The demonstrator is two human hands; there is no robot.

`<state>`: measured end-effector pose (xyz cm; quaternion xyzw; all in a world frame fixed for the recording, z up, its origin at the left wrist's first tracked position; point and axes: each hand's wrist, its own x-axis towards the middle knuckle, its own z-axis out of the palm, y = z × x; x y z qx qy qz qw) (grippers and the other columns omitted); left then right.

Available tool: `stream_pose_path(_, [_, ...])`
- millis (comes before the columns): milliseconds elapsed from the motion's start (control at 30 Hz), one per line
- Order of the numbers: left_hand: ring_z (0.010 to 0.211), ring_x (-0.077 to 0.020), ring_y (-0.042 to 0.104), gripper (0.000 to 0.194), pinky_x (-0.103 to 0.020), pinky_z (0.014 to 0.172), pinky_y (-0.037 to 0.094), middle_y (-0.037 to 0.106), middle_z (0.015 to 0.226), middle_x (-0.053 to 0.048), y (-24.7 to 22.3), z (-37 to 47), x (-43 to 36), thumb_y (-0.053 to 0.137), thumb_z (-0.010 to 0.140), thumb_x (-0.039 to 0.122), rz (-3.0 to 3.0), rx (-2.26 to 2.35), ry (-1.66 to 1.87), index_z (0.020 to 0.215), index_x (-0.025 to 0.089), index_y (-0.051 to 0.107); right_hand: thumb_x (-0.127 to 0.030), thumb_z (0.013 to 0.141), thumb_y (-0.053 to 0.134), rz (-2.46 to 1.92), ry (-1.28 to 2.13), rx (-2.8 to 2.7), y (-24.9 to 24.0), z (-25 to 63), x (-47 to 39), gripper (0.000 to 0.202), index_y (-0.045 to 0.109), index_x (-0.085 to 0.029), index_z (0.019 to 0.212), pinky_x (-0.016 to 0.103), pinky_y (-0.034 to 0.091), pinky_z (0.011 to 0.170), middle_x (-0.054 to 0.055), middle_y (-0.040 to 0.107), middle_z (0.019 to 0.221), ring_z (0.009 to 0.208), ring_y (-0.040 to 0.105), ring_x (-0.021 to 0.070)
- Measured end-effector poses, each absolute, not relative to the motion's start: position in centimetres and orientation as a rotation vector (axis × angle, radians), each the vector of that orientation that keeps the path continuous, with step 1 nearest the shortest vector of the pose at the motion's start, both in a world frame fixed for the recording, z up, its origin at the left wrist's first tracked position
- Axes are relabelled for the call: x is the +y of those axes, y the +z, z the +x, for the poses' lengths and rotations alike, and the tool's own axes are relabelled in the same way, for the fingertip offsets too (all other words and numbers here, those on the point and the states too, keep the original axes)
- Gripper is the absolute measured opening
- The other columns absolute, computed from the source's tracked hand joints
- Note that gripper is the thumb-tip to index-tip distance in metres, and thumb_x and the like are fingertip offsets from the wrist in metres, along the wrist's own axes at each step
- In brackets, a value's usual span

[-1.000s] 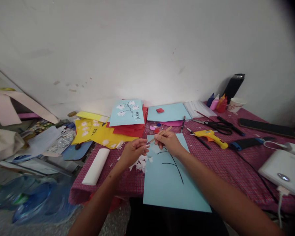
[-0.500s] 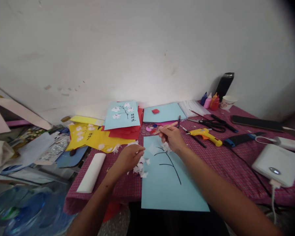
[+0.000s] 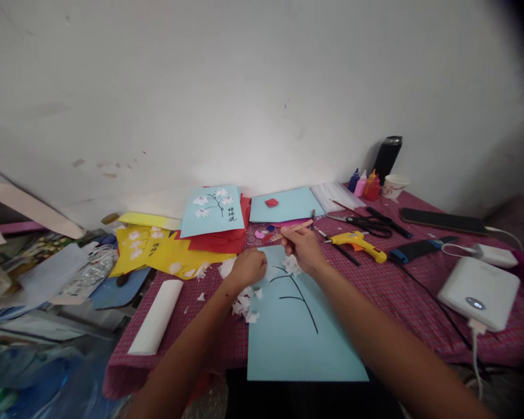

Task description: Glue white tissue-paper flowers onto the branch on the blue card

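Observation:
A light blue sheet [image 3: 279,355] lies before me with a black branch drawn on it and a white torn-paper blossom [image 3: 291,265] at the branch's upper end. My right hand [image 3: 303,247] is closed around a flat wooden stick [image 3: 297,228], held slanting over the sheet's top part. At the sheet's upper left edge, my left hand [image 3: 250,267] is curled with its fingertips pressed together; what they hold, if anything, is hidden. Just below that hand sits a pile of torn white paper scraps [image 3: 245,304], partly over the sheet's left edge.
A yellow glue gun [image 3: 358,243], black scissors [image 3: 371,225] and a white power bank [image 3: 480,294] lie to the right. Behind are a finished flower picture [image 3: 212,212] and blue paper [image 3: 283,206]. A white paper roll [image 3: 156,317] rests at the left table edge.
My left hand has moved slightly up and right, its fingers curling in from a stretched pinch. The right hand keeps the wooden stick in nearly the same place. The view has shifted slightly.

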<state>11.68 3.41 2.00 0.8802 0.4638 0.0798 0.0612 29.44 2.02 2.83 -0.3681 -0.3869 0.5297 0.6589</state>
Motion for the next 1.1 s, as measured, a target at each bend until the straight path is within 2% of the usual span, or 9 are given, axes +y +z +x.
stream_pose_path(333, [0.069,-0.0185,0.059,0.014,-0.029,0.067,0.043,0.068,0.071,-0.005,2.3,10.6,3.5,0.054,0.073,0.014,2.395,1.387,0.537,0.068,0.018,0.066,-0.047,0.072,0.075,-0.837,1.137,-0.879,3.2,29.9,2.1,0.033,0.059,-0.018,0.066,0.022,0.03,0.034,-0.002,0.061,0.056,0.036,0.043,0.0073])
stream_pose_path(533, [0.062,-0.0154,0.06,0.013,-0.024,0.057,0.045,0.065,0.067,-0.002,2.8,9.9,4.8,0.053,0.078,0.026,2.05,1.382,0.882,0.074,0.018,0.062,-0.055,0.086,0.056,-0.856,0.965,-0.958,3.3,29.7,1.9,0.035,0.06,-0.022,0.097,0.023,0.036,0.037,-0.001,0.07,0.068,0.038,0.048,0.0101])
stream_pose_path(600, [0.061,-0.0148,0.062,0.014,-0.024,0.056,0.048,0.066,0.069,-0.002,2.9,10.3,5.1,0.051,0.08,0.028,1.941,1.354,0.966,0.077,0.017,0.061,-0.048,0.087,0.057,-0.871,0.908,-1.03,3.3,29.6,1.6,0.029,0.061,-0.022,0.098,0.024,0.043,0.045,0.001,0.073,0.077,0.049,0.057,0.0122])
stream_pose_path(667, [0.061,-0.0144,0.063,0.012,-0.025,0.058,0.051,0.066,0.069,-0.001,3.1,10.6,5.0,0.054,0.078,0.027,1.798,1.298,1.035,0.075,0.017,0.06,-0.036,0.083,0.064,-0.874,0.884,-1.13,3.3,29.4,1.2,0.02,0.063,-0.022,0.097,0.026,0.05,0.061,0.004,0.074,0.09,0.07,0.065,0.0154])
stream_pose_path(767, [0.057,-0.0136,0.061,0.007,-0.025,0.057,0.052,0.064,0.063,0.0,3.3,10.9,4.5,0.059,0.072,0.024,1.585,1.193,1.104,0.07,0.017,0.06,-0.019,0.072,0.07,-0.874,0.89,-1.274,3.1,28.9,0.8,0.026,0.066,-0.023,0.098,0.031,0.049,0.082,0.003,0.071,0.101,0.093,0.065,0.0192])
stream_pose_path(833, [0.054,-0.0131,0.06,0.006,-0.025,0.056,0.051,0.062,0.06,0.001,3.2,10.9,4.1,0.061,0.071,0.022,1.541,1.146,1.109,0.069,0.017,0.061,-0.017,0.071,0.07,-0.9,0.886,-1.317,2.8,28.6,0.7,0.025,0.066,-0.023,0.096,0.031,0.048,0.081,0.001,0.069,0.095,0.088,0.063,0.0186])
stream_pose_path(933, [0.059,-0.0124,0.061,0.008,-0.026,0.06,0.052,0.063,0.065,0.001,2.9,10.8,3.6,0.065,0.073,0.023,1.474,1.05,1.073,0.073,0.016,0.062,-0.02,0.075,0.068,-0.957,0.868,-1.313,2.1,28.2,0.8,0.016,0.064,-0.023,0.09,0.027,0.046,0.069,-0.002,0.063,0.082,0.074,0.058,0.016])
stream_pose_path(1000, [0.069,-0.0131,0.063,0.017,-0.027,0.067,0.054,0.066,0.077,0.0,2.7,10.9,3.3,0.071,0.072,0.024,1.341,0.916,1.041,0.086,0.017,0.064,-0.021,0.077,0.068,-0.973,0.876,-1.306,1.8,28.2,1.0,0.013,0.063,-0.023,0.089,0.026,0.044,0.064,-0.002,0.06,0.078,0.07,0.055,0.0151])
stream_pose_path(1100, [0.081,-0.0147,0.065,0.051,-0.031,0.076,0.055,0.067,0.089,-0.001,2.5,11.1,3.1,0.081,0.065,0.019,1.127,0.738,0.98,0.112,0.02,0.062,-0.022,0.077,0.067,-0.966,0.913,-1.307,1.6,28.3,1.2,0.013,0.063,-0.022,0.09,0.025,0.043,0.061,-0.003,0.058,0.076,0.067,0.054,0.0141])
